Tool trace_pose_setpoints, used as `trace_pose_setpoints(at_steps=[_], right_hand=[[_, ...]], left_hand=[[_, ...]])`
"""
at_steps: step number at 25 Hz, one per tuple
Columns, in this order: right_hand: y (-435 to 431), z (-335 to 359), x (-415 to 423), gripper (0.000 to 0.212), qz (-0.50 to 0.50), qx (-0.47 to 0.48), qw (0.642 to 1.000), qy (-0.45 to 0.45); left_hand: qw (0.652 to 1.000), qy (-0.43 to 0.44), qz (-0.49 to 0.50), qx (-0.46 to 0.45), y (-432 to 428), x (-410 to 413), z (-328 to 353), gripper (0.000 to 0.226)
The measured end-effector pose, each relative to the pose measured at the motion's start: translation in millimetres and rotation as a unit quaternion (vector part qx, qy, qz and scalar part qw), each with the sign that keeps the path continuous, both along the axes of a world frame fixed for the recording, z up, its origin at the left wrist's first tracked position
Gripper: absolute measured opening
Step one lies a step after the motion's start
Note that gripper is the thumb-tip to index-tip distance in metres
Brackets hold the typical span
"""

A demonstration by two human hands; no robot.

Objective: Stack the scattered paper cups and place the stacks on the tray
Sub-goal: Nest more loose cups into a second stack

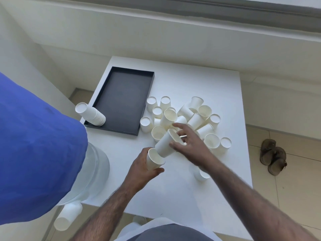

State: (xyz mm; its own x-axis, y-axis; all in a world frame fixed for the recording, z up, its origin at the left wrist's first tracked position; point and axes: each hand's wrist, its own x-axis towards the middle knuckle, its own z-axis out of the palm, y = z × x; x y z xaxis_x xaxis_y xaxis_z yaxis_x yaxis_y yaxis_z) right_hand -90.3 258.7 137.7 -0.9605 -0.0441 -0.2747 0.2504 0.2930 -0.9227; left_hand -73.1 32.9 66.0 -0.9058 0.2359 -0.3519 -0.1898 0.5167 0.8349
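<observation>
Several white paper cups point(199, 119) lie scattered in a heap on the white table point(217, 87), some upright, some tipped. My left hand point(139, 169) grips an upright cup point(153, 160) near the table's middle. My right hand point(189, 143) holds a tilted cup point(165, 143) by its rim, its base touching the mouth of the left hand's cup. A black tray point(128, 94) sits at the table's left. One upside-down stack of cups point(92, 114) stands in the tray's near left corner.
A blue sleeve point(34, 145) fills the left. Beside the table stand a clear water bottle point(97, 169) and, lower, a stack of cups point(67, 216) lying on its side. One cup point(201, 174) lies under my right forearm. Brown shoes point(272, 156) sit on the floor at right.
</observation>
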Motion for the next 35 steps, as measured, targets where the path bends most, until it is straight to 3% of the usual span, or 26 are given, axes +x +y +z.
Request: trace_pose_setpoints(at_steps=[4,8,11,13,15,18,20,23,29,35], right_hand=[[-24,-10,7,0.058,0.044,0.064,0.997,0.001],[-39,-24,1,0.066,0.154,0.111,0.982,-0.011],[-37,-36,-31,0.059,0.054,0.109,0.993,-0.005],[-29,-50,-65,0.053,-0.009,0.218,0.975,0.045],[-22,-63,-100,0.062,-0.005,0.334,0.940,0.062],[-15,-80,-147,0.081,0.035,0.397,0.917,0.004],[-10,-92,-167,0.084,0.051,0.398,0.915,-0.038],[-6,-101,-174,0.072,0.074,0.378,0.921,-0.057],[-24,-60,-113,0.060,-0.001,0.285,0.958,0.027],[-50,-10,8,0.057,0.021,0.159,0.980,0.117]], left_hand=[[1.000,-0.002,0.003,0.026,6,-3,4,0.065],[0.999,-0.011,0.016,0.050,4,-6,6,0.066],[0.999,-0.008,0.028,0.045,-5,-6,3,0.069],[0.999,-0.007,0.033,0.038,-12,-5,1,0.071],[0.999,-0.007,0.030,0.030,-18,-3,-1,0.073],[0.999,-0.015,0.025,0.035,-25,0,-4,0.077],[0.999,-0.019,0.026,0.038,-29,3,-4,0.078],[0.999,-0.021,0.028,0.034,-34,6,-4,0.078],[0.999,-0.014,0.037,0.023,-46,9,-3,0.075],[0.999,-0.029,0.012,0.036,-23,4,4,0.072]])
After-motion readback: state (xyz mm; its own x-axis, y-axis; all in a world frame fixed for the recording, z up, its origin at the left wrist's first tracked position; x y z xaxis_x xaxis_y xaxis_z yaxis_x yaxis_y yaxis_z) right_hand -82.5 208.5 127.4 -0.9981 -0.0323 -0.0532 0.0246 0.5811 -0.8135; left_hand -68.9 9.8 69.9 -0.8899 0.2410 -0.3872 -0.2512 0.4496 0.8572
